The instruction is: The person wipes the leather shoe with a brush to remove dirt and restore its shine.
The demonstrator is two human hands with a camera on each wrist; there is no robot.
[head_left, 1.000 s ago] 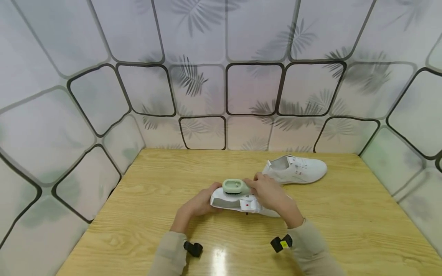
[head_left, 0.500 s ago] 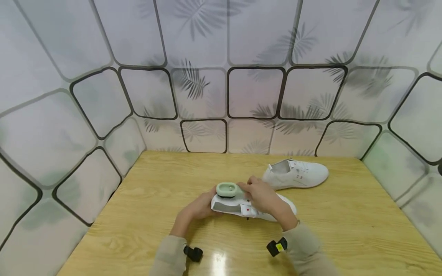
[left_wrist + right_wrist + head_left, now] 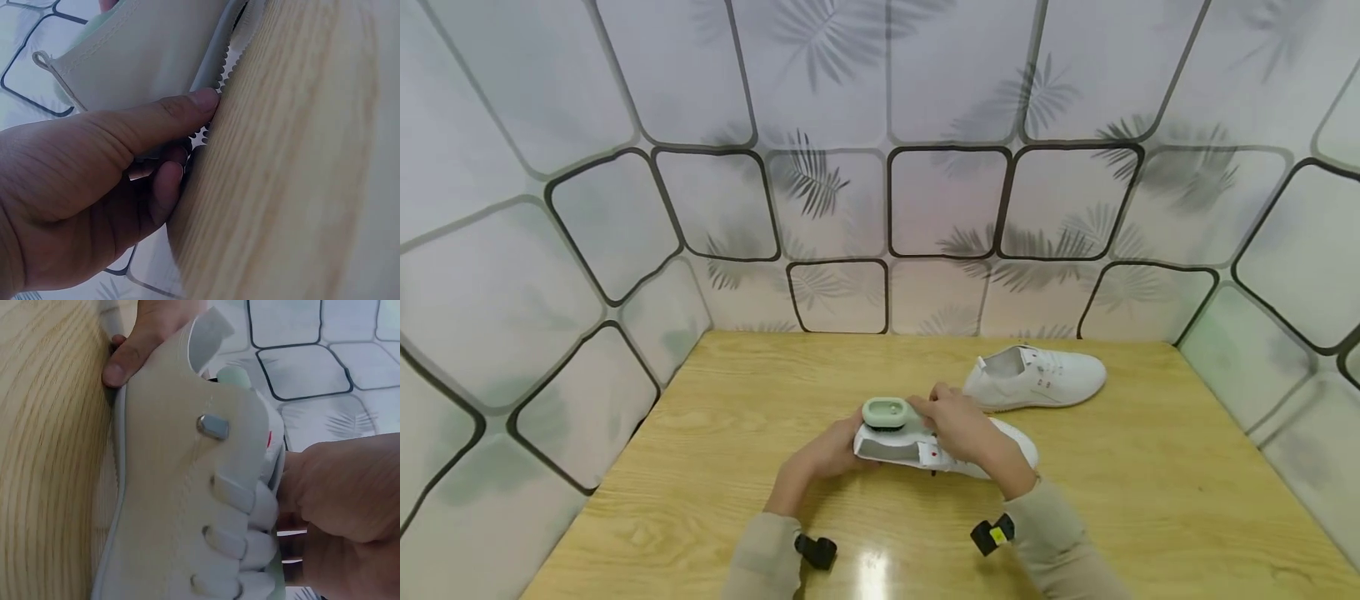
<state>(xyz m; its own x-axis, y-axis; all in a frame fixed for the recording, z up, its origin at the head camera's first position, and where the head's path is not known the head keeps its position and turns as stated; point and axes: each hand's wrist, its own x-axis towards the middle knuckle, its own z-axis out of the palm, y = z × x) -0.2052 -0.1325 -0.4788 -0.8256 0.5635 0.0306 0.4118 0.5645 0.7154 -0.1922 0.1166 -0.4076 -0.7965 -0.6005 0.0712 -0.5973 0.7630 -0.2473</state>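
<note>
Shifted leftward since the earliest head frame, toward the heel of the white shoe: green brush, together with the right hand. Note the position of the white shoe at lower centre of the head view, lying nearly crosswise, heel at left, toe at right. Compare long axes: green brush roughly parallel to the white shoe, bristle end at the far side of the opening, handle pointing right. Along that shared line, judge the left hand nearer to the bristle end, just beside it at the heel, and the right hand farther off, above the laces. Left hand: curled round the heel, with thumb along the sole edge in the left wrist view. Right hand: closed about the brush handle, though with fingers partly hidden behind the white shoe in the right wrist view. Bristle contact: not certain. Right of centre: second shoe on the table, toe likewise pointing right
</note>
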